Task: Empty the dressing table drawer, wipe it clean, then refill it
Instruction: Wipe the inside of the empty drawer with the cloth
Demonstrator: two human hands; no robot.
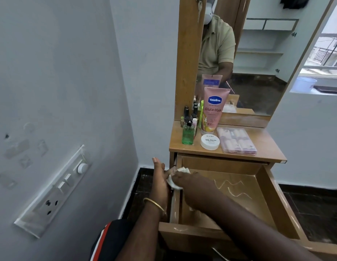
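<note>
White cloth (174, 178) pinched in right grip (184, 178) at open drawer's (267, 194) far-left corner, left grip (160, 178) flat, fingers straight beside it.

Pale wall (60, 72), switch panel (56, 189), dark floor (314, 213), perhaps tiled.

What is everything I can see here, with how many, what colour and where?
Open wooden drawer: one, tan, pulled out, inside bare.
White crumpled cloth: one, at the drawer's left wall.
Pink Vaseline lotion tube: one, upright on the tabletop.
Green pump bottle: one, tabletop left.
White round nail polish remover tub: one, tabletop front.
Clear flat plastic case: one, pinkish contents, tabletop right.
Small dark-capped bottles: several, behind the green bottle.
White switchboard: one, left wall.
Hands: left hand beside the drawer; right hand holds the cloth.
</note>
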